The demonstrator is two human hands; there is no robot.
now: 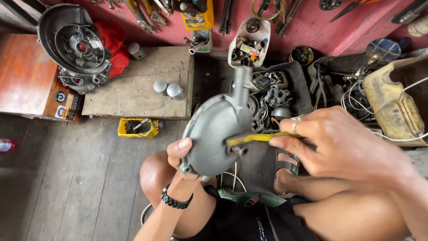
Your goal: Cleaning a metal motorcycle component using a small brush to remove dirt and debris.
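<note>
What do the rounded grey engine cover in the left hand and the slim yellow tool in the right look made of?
Rounded grey engine cover: probably cast metal, dull matt grey, with moulded bosses. Slim yellow tool: likely painted or coated metal, its yellow worn dark in spots. Left hand and right hand grip them.

The engine cover (214,129) is showing matt grey cast metal, smooth and faintly dusty; the tool (258,138) is looking like yellow-painted metal, chipped and worn; the low table (133,89) is showing rough, unfinished wood; the floor (67,178) is lying as dull grey planks; the two cylinders (168,88) are gleaming as brushed metal.
</note>
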